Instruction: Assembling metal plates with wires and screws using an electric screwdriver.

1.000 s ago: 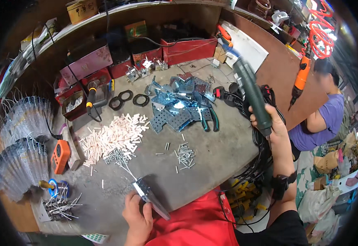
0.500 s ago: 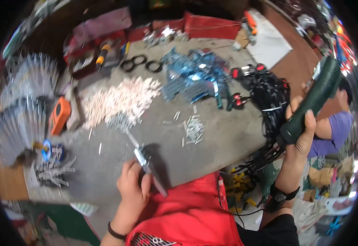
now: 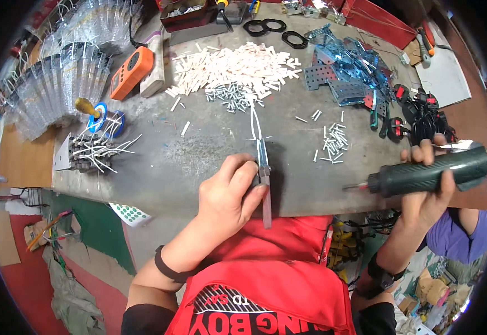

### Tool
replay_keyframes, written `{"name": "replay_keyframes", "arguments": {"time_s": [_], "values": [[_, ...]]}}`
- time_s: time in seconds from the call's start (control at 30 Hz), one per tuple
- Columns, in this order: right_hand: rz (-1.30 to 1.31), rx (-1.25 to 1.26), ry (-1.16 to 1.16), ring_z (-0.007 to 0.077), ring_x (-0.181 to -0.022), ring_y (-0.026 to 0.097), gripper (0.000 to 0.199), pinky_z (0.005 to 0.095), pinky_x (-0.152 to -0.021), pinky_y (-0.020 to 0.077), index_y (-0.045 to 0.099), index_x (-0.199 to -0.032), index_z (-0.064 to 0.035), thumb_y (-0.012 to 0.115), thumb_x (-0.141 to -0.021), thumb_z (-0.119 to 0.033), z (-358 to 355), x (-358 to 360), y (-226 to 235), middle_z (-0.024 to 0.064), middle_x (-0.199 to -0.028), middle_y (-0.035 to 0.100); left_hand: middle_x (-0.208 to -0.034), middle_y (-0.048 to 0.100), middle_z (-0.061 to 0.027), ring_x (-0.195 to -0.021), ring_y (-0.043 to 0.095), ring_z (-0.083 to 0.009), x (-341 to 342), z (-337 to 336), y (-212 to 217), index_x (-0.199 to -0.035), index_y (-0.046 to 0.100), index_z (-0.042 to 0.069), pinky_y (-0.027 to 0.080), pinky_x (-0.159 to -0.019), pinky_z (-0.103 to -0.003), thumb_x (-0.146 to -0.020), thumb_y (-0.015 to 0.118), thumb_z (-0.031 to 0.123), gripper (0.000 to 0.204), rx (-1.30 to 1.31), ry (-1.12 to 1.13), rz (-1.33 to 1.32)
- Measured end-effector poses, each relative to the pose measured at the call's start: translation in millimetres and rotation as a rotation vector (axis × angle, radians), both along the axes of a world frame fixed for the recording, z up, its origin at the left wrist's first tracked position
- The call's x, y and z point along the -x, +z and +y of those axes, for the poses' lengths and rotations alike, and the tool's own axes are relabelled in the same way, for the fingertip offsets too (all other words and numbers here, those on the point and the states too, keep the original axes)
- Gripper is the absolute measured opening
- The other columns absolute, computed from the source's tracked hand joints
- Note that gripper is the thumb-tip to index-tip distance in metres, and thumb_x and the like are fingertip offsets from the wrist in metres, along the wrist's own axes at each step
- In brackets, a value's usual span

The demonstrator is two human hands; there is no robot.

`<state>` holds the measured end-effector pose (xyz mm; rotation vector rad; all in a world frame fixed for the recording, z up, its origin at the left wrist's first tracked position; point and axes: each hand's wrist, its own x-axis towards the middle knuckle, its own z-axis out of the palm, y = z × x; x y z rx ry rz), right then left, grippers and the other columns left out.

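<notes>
My left hand (image 3: 226, 192) is closed around a narrow metal part (image 3: 264, 167) with two white wires (image 3: 254, 120) running from its far end toward a heap of small screws (image 3: 233, 97). In my right hand (image 3: 427, 195) lies a dark green electric screwdriver (image 3: 430, 174), held nearly level. Its slightly blurred bit (image 3: 355, 186) points left, above the table's near right side and apart from the metal part. Loose silver screws (image 3: 335, 142) lie beyond the bit. Behind the screw heap spreads a pile of short pale sticks (image 3: 232, 67).
Blue perforated metal plates (image 3: 349, 72) and black cables with plugs (image 3: 422, 114) fill the right back. An orange device (image 3: 132, 72), a blue spool (image 3: 106, 120), wired parts (image 3: 90, 151) and plastic-wrapped strips (image 3: 65, 78) stand at left. A person in purple (image 3: 461, 240) sits at right.
The screwdriver has swung from a steep tilt down to nearly level, with its bit now over the table. My left hand still holds the metal part, and the view has shifted.
</notes>
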<state>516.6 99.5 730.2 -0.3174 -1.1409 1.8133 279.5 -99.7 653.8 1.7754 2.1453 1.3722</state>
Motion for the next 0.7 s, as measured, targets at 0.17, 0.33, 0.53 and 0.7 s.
{"name": "replay_keyframes", "arguments": {"time_s": [0.17, 0.33, 0.53, 0.7], "values": [[-0.002, 0.169, -0.160, 0.0135, -0.075, 0.047, 0.051, 0.0348, -0.078, 0.0428, 0.042, -0.125, 0.0025, 0.049, -0.090, -0.034, -16.0, 35.6, -27.2, 0.0025, -0.080, 0.045, -0.098, 0.058, -0.0126, -0.070, 0.061, -0.0276, -0.7, 4.8, 3.7, -0.097, 0.056, 0.004, 0.050, -0.059, -0.034, -0.072, 0.070, 0.012, 0.030, 0.027, -0.020, 0.020], [0.340, 0.497, -0.245, 0.0113, -0.069, 0.045, 0.040, 0.0309, -0.074, 0.0422, 0.048, -0.105, -0.0052, 0.044, -0.089, -0.042, -25.0, 71.9, -44.8, -0.0002, -0.077, 0.042, -0.097, 0.058, -0.0124, -0.070, 0.061, -0.0280, -0.4, 11.8, -1.7, -0.097, 0.057, 0.004, 0.050, -0.058, -0.034, -0.071, 0.070, 0.012, 0.030, -0.001, -0.010, 0.017], [0.463, 0.651, -0.275, 0.0091, -0.068, 0.048, 0.035, 0.0283, -0.073, 0.0420, 0.047, -0.100, -0.0073, 0.049, -0.086, -0.039, -17.7, 82.0, -78.2, -0.0023, -0.076, 0.046, -0.098, 0.058, -0.0137, -0.069, 0.061, -0.0280, -3.4, 15.3, -6.7, -0.096, 0.056, 0.003, 0.050, -0.058, -0.034, -0.073, 0.069, 0.014, 0.029, -0.008, -0.014, 0.022], [0.463, 0.664, -0.259, 0.0091, -0.067, 0.048, 0.036, 0.0279, -0.072, 0.0421, 0.046, -0.098, -0.0079, 0.051, -0.085, -0.040, -15.4, 86.4, -82.4, -0.0022, -0.075, 0.046, -0.099, 0.058, -0.0139, -0.071, 0.061, -0.0282, -3.0, 16.2, -11.6, -0.096, 0.056, 0.003, 0.050, -0.059, -0.034, -0.073, 0.069, 0.015, 0.029, -0.017, -0.020, 0.030]]}}
